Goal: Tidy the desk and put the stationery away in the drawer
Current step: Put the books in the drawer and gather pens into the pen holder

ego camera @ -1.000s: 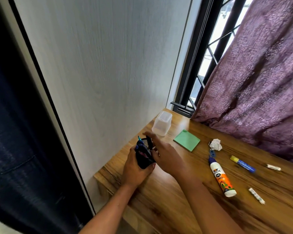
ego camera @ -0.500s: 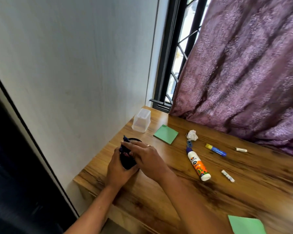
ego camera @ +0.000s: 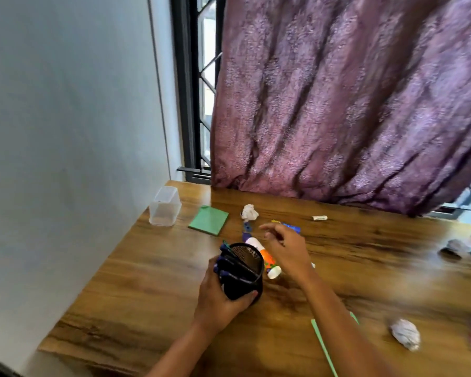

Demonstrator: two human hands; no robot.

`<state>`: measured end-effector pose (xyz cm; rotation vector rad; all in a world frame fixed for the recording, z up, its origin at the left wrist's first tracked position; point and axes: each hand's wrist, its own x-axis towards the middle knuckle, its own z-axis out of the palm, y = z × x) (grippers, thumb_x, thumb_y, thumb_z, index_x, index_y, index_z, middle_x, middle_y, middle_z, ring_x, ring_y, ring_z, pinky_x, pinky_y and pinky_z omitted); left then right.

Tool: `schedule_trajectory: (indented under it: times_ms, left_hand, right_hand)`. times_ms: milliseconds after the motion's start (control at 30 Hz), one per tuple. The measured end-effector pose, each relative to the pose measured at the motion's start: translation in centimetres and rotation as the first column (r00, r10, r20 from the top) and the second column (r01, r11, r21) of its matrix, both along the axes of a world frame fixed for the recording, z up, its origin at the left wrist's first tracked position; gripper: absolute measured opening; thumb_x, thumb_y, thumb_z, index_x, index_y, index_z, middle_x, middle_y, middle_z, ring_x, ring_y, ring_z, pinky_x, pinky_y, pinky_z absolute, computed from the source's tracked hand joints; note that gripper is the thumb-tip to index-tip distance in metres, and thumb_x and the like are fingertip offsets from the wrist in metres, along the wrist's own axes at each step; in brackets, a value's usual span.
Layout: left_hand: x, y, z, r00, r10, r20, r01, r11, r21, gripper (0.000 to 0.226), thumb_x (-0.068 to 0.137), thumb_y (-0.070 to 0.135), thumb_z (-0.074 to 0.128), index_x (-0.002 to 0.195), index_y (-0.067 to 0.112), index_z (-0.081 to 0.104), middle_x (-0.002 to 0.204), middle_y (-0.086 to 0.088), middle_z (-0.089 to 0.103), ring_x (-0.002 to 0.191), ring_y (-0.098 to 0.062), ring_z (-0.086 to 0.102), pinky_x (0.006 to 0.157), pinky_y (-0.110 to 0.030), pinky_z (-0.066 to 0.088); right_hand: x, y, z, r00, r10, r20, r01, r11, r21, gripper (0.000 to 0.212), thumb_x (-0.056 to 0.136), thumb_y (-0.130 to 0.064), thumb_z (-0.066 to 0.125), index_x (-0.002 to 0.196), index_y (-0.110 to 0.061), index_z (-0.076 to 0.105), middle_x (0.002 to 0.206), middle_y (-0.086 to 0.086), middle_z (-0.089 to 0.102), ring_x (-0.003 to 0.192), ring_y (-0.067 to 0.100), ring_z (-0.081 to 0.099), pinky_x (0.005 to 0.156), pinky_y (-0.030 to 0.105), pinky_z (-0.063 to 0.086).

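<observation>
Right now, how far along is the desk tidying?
Early. Done: a few pens stand in the black mesh cup. In hand: the left hand grips that cup while the right hand, empty, hovers over the glue bottle. Left: glue bottle, blue marker, green notepad and crumpled paper lie on the desk; no drawer is in view.

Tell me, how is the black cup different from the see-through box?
The cup is black mesh and round; the box is clear plastic and squarish. The left hand holds the cup tilted, with pens poking out; the box stands untouched by the wall. Both are containers.
</observation>
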<state>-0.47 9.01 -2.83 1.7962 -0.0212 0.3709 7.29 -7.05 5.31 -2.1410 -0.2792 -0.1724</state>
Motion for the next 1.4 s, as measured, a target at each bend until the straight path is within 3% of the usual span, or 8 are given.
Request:
schedule_trajectory:
  times_ms: [100, 267, 433, 533, 667, 967, 1200, 1400]
  left_hand:
    - [0.3, -2.9, -0.9, 0.997, -0.062, -0.053, 0.062, 0.998, 0.000, 0.073, 0.046, 0.051, 0.086, 0.108, 0.035, 0.050, 0.108, 0.017, 0.064, 0.104, 0.003, 0.060, 0.090, -0.022, 0.052]
    - [1.6, -4.7, -2.3, 0.980, -0.067, -0.190, 0.058, 0.997, -0.052, 0.093, 0.038, 0.067, 0.084, 0.117, 0.034, 0.049, 0.116, 0.012, 0.062, 0.111, -0.004, 0.059, 0.099, -0.036, 0.050]
    - [2.5, -3.2, -1.7, 0.981, 0.033, -0.193, -0.037, 0.999, -0.014, 0.101, 0.038, 0.071, 0.081, 0.121, 0.020, 0.054, 0.114, 0.007, 0.064, 0.107, -0.005, 0.062, 0.092, -0.032, 0.054]
    - [2.8, -1.8, -1.4, 0.978, 0.084, -0.190, -0.089, 0.996, -0.017, 0.096, 0.042, 0.064, 0.085, 0.120, 0.017, 0.054, 0.113, 0.004, 0.065, 0.106, -0.008, 0.064, 0.090, -0.033, 0.055]
    - [2.9, -0.8, -0.8, 0.976, 0.137, -0.168, -0.143, 0.989, -0.023, 0.091, 0.045, 0.056, 0.087, 0.119, 0.024, 0.047, 0.115, 0.007, 0.064, 0.108, -0.009, 0.063, 0.087, -0.025, 0.055]
    - [5.0, 1.3, -0.5, 0.982, 0.174, -0.068, -0.170, 0.983, 0.061, 0.075, 0.055, 0.043, 0.084, 0.117, 0.021, 0.047, 0.110, 0.017, 0.057, 0.104, 0.006, 0.057, 0.079, -0.005, 0.046]
    - [8.2, 3.4, -1.1, 0.997, 0.038, -0.072, -0.028, 0.990, 0.139, 0.076, 0.057, 0.038, 0.083, 0.120, 0.014, 0.048, 0.111, 0.027, 0.054, 0.104, 0.005, 0.056, 0.078, -0.008, 0.046]
    - [10.8, 4.7, -1.1, 0.997, -0.052, -0.065, 0.060, 0.991, 0.118, 0.080, 0.058, 0.035, 0.084, 0.126, 0.020, 0.043, 0.116, 0.031, 0.051, 0.108, 0.008, 0.054, 0.085, -0.010, 0.046]
  right_hand:
    - [0.5, -4.9, -1.1, 0.993, -0.117, -0.030, 0.115, 0.991, -0.067, 0.019, 0.091, -0.009, 0.057, 0.101, -0.020, 0.070, 0.090, -0.004, 0.069, 0.079, 0.011, 0.063, 0.064, 0.008, 0.038]
    - [1.6, -9.9, -1.9, 0.979, -0.158, -0.127, 0.144, 0.983, -0.115, 0.022, 0.094, -0.009, 0.054, 0.103, -0.023, 0.066, 0.096, -0.010, 0.064, 0.081, -0.005, 0.055, 0.063, 0.003, 0.041]
    - [4.5, -9.3, -2.1, 0.978, -0.047, -0.205, 0.004, 0.979, -0.205, 0.023, 0.095, -0.013, 0.053, 0.111, -0.026, 0.064, 0.102, -0.008, 0.064, 0.082, 0.000, 0.056, 0.061, 0.006, 0.037]
    - [6.6, -6.8, -2.6, 0.961, 0.093, -0.261, -0.164, 0.949, -0.268, 0.028, 0.095, -0.014, 0.051, 0.119, -0.021, 0.062, 0.117, -0.003, 0.064, 0.096, 0.007, 0.059, 0.078, 0.019, 0.045]
    - [9.0, -3.1, -3.1, 0.922, 0.212, -0.325, -0.339, 0.848, -0.408, 0.039, 0.096, -0.012, 0.045, 0.132, -0.022, 0.052, 0.133, 0.004, 0.055, 0.119, 0.017, 0.054, 0.099, 0.032, 0.044]
    - [13.7, 1.3, -4.2, 0.869, 0.278, -0.411, -0.486, 0.638, -0.597, 0.071, 0.085, 0.010, 0.049, 0.143, -0.030, 0.040, 0.148, 0.003, 0.035, 0.131, 0.026, 0.042, 0.099, 0.032, 0.039]
    - [15.7, 2.5, -4.3, 0.921, 0.182, -0.345, -0.358, 0.742, -0.566, 0.041, 0.085, 0.001, 0.049, 0.112, -0.024, 0.068, 0.123, 0.005, 0.064, 0.111, 0.022, 0.059, 0.087, 0.026, 0.047]
    - [13.7, 3.9, 3.5, 0.943, 0.235, -0.235, -0.272, 0.952, -0.141, 0.049, 0.079, 0.012, 0.043, 0.080, -0.032, 0.066, 0.092, 0.003, 0.066, 0.083, 0.015, 0.061, 0.071, 0.028, 0.048]
